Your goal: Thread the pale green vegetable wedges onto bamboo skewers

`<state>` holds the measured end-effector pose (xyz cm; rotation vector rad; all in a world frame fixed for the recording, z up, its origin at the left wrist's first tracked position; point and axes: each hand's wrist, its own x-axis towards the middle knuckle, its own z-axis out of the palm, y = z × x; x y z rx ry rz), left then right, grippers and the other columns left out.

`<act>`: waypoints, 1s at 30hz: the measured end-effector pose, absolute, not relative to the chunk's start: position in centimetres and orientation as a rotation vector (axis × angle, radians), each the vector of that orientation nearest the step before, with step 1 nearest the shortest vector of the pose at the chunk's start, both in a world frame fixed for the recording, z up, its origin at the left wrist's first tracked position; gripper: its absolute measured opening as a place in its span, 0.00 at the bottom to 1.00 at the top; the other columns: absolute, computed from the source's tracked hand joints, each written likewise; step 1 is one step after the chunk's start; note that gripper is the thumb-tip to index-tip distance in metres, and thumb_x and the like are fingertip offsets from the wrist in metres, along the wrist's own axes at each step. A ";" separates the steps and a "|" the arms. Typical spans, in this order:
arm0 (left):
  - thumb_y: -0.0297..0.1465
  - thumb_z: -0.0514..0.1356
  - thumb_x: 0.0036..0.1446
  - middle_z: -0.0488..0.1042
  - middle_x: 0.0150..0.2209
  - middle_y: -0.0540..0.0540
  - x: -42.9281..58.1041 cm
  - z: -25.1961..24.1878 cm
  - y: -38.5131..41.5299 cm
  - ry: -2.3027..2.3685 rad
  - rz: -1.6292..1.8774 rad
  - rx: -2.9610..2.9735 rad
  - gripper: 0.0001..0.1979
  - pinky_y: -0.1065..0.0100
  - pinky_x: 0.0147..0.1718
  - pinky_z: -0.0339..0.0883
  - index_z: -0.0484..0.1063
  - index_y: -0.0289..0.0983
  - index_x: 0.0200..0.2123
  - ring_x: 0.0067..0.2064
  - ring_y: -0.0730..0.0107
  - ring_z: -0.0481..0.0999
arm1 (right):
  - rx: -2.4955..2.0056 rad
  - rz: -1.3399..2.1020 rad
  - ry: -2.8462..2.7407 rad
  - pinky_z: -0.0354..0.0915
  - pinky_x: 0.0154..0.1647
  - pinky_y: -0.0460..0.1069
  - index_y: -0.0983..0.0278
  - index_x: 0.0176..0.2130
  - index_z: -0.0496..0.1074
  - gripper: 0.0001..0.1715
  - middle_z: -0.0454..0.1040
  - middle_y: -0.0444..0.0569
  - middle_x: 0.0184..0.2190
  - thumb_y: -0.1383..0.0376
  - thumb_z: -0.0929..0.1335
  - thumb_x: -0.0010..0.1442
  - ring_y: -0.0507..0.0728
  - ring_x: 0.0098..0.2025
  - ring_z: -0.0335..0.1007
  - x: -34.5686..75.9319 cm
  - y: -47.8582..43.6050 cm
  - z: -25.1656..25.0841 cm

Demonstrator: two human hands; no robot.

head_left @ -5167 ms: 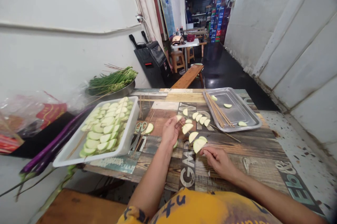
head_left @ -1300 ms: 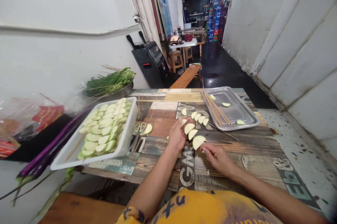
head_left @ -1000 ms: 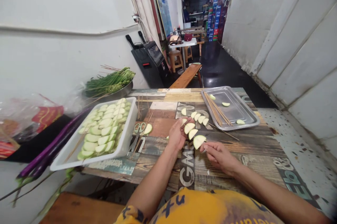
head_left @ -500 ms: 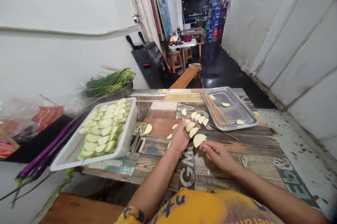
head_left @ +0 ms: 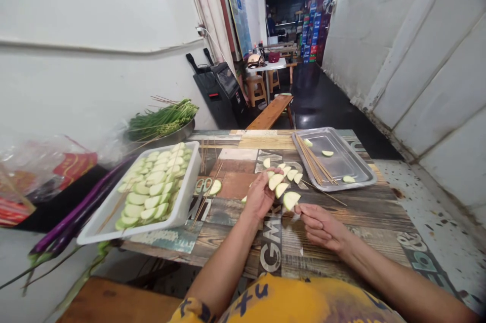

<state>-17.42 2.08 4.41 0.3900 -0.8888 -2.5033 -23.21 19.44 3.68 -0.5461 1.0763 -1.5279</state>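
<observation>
My left hand (head_left: 261,194) is closed around pale half-round vegetable slices (head_left: 281,190) with green skin, over the middle of the table. Past its fingertips, toward my right hand, a larger half-round slice (head_left: 291,200) stands in line with them. My right hand (head_left: 322,227) is closed in a pinch at that slice's lower right edge, seemingly on the end of a thin skewer, most of which is hidden by slices and fingers. Several more half slices (head_left: 292,174) lie on the table just beyond my left hand.
A white tub (head_left: 193,181) heaped with slices stands left, beside long purple eggplants (head_left: 83,206). Behind it is a metal bowl of green stalks (head_left: 163,119). At right, a metal tray (head_left: 341,161) holds bamboo skewers (head_left: 313,161) and a few slices. Loose skewers (head_left: 207,194) lie near the tub.
My right hand has shifted slightly right, its fingers still pinched by the large slice. That slice has tilted a little. My left hand keeps its hold, and the whole view has shifted slightly.
</observation>
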 end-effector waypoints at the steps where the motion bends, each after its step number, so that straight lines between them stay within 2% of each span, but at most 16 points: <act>1: 0.31 0.58 0.54 0.74 0.43 0.42 -17.5 4.3 2.1 -0.879 -2.491 0.412 0.10 0.67 0.44 0.68 0.70 0.34 0.40 0.43 0.68 0.74 | -0.637 -1.517 1.212 0.41 0.09 0.41 0.64 0.34 0.65 0.14 0.46 0.31 0.10 0.55 0.63 0.59 0.43 0.09 0.35 -23.1 19.4 3.5; 3: 0.30 0.58 0.54 0.74 0.42 0.41 -17.6 4.1 2.2 -0.860 -2.461 0.479 0.09 0.67 0.44 0.68 0.69 0.33 0.39 0.43 0.69 0.74 | -0.892 -1.482 1.562 0.48 0.14 0.42 0.66 0.33 0.68 0.18 0.55 0.36 0.12 0.54 0.61 0.60 0.46 0.12 0.48 -22.8 19.4 3.1; 5: 0.30 0.57 0.54 0.74 0.41 0.40 -17.8 3.8 2.2 -0.849 -2.432 0.530 0.08 0.65 0.45 0.68 0.69 0.32 0.37 0.42 0.68 0.75 | -1.170 -1.408 1.900 0.55 0.21 0.43 0.66 0.33 0.70 0.19 0.66 0.43 0.18 0.55 0.60 0.60 0.49 0.20 0.60 -22.5 19.4 2.7; 7: 0.30 0.58 0.54 0.74 0.40 0.40 -17.8 3.5 2.3 -0.849 -2.403 0.542 0.07 0.62 0.45 0.67 0.69 0.32 0.36 0.41 0.67 0.75 | -1.365 -1.299 2.128 0.56 0.26 0.44 0.66 0.34 0.71 0.18 0.70 0.49 0.23 0.57 0.59 0.61 0.51 0.24 0.63 -22.2 19.5 2.3; 10: 0.30 0.58 0.54 0.75 0.39 0.40 -17.7 3.5 2.3 -0.856 -2.377 0.552 0.07 0.63 0.44 0.68 0.69 0.32 0.36 0.40 0.67 0.75 | -1.470 -1.210 2.229 0.56 0.27 0.45 0.67 0.35 0.71 0.18 0.70 0.50 0.23 0.59 0.58 0.62 0.51 0.24 0.62 -22.1 19.5 2.2; 12: 0.30 0.58 0.54 0.75 0.39 0.41 -17.6 3.6 2.2 -0.854 -2.383 0.561 0.07 0.64 0.44 0.68 0.69 0.32 0.36 0.40 0.68 0.75 | -1.350 -1.297 2.063 0.55 0.24 0.44 0.66 0.33 0.70 0.19 0.65 0.45 0.19 0.57 0.58 0.62 0.49 0.21 0.58 -22.1 19.3 2.5; 16: 0.29 0.58 0.54 0.74 0.40 0.42 -17.4 4.0 1.9 -0.835 -2.426 0.526 0.08 0.67 0.42 0.69 0.69 0.33 0.38 0.41 0.69 0.75 | -0.739 -1.483 1.329 0.43 0.10 0.40 0.65 0.36 0.66 0.17 0.47 0.32 0.11 0.54 0.61 0.60 0.43 0.10 0.37 -22.7 19.1 3.3; 18: 0.29 0.57 0.55 0.74 0.41 0.42 -17.4 4.0 1.8 -0.821 -2.439 0.513 0.09 0.69 0.42 0.69 0.68 0.34 0.39 0.41 0.70 0.75 | -0.545 -1.504 1.068 0.39 0.08 0.39 0.64 0.36 0.65 0.14 0.45 0.30 0.11 0.55 0.64 0.58 0.42 0.09 0.32 -23.0 19.1 3.3; 22: 0.29 0.57 0.55 0.73 0.42 0.42 -17.6 3.7 1.6 -0.812 -2.453 0.503 0.09 0.69 0.41 0.69 0.68 0.34 0.40 0.43 0.70 0.74 | -0.498 -1.535 0.989 0.38 0.07 0.39 0.65 0.35 0.65 0.14 0.48 0.30 0.10 0.56 0.65 0.57 0.42 0.08 0.34 -23.0 19.0 2.8; 26: 0.30 0.57 0.55 0.73 0.42 0.42 -17.5 3.7 1.6 -0.853 -2.443 0.472 0.10 0.67 0.41 0.70 0.68 0.34 0.41 0.44 0.67 0.74 | -0.616 -1.516 1.289 0.37 0.08 0.40 0.66 0.35 0.66 0.18 0.50 0.31 0.10 0.52 0.63 0.58 0.43 0.09 0.36 -22.4 18.8 2.3; 28: 0.30 0.57 0.55 0.74 0.42 0.43 -17.5 3.8 1.6 -0.858 -2.435 0.476 0.10 0.67 0.40 0.70 0.67 0.35 0.41 0.43 0.68 0.74 | -0.766 -1.483 1.523 0.41 0.11 0.40 0.67 0.34 0.67 0.20 0.51 0.33 0.10 0.53 0.60 0.60 0.44 0.11 0.40 -22.2 18.8 2.2; 30: 0.30 0.58 0.54 0.74 0.41 0.43 -17.5 3.8 1.7 -0.856 -2.422 0.480 0.10 0.66 0.41 0.69 0.67 0.35 0.41 0.43 0.68 0.74 | -1.043 -1.410 1.809 0.47 0.16 0.41 0.67 0.34 0.69 0.20 0.57 0.38 0.13 0.55 0.58 0.62 0.46 0.14 0.49 -22.2 18.9 2.1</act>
